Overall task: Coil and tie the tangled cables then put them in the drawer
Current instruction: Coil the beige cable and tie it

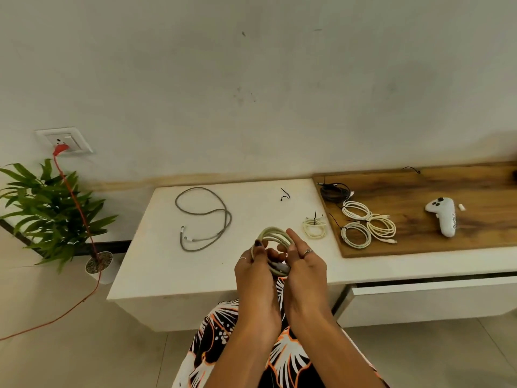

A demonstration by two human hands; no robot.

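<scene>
**Cables on the counter, one coil in the air**

A pale greenish-white cable wound into a round coil [272,242] sits upright above the white counter's front edge, gripped on both sides. A loose grey braided cable [205,217] sprawls uncoiled at the left. A small cream coil cinched with a black tie [315,227] lies right of centre. On the wooden board: a black coiled cable [334,191] and three white coiled cables [368,226], touching. The white drawer [430,301] below stands slightly open.

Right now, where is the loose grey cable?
In the head view, the loose grey cable lies uncoiled on the white counter, left of both hands and right of the potted plant.
</scene>
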